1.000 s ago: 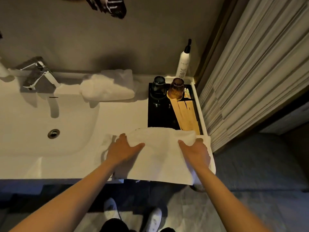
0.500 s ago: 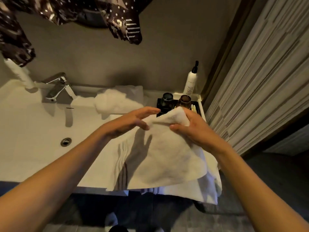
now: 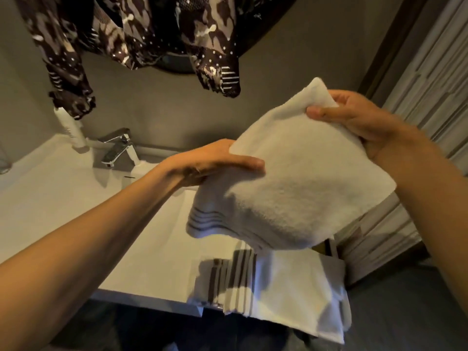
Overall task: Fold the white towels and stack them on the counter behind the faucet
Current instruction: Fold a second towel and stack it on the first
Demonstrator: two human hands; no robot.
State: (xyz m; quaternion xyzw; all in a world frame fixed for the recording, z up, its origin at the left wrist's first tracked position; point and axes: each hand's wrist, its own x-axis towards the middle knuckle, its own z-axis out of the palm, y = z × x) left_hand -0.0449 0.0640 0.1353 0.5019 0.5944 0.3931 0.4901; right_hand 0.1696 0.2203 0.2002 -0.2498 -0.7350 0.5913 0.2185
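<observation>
A folded white towel (image 3: 298,183) with a ribbed band along its lower left edge hangs in the air above the counter. My left hand (image 3: 210,162) pinches its left edge with the thumb on top. Its upper right corner is gripped by my right hand (image 3: 354,122). A second white towel (image 3: 291,287) lies flat on the counter's front right corner and droops over the edge. The chrome faucet (image 3: 119,148) stands at the back left of the white counter (image 3: 76,198). The raised towel hides the counter behind it.
Dark patterned clothing (image 3: 141,34) hangs on the grey wall above the faucet. A white tube (image 3: 72,127) stands left of the faucet. Pale striped panelling (image 3: 435,72) runs down the right side. The floor (image 3: 405,312) below is dark.
Both hands have lifted the folded towel off the counter and up toward the back. My view has tilted upward, so the tray and the towels by the faucet are now hidden.
</observation>
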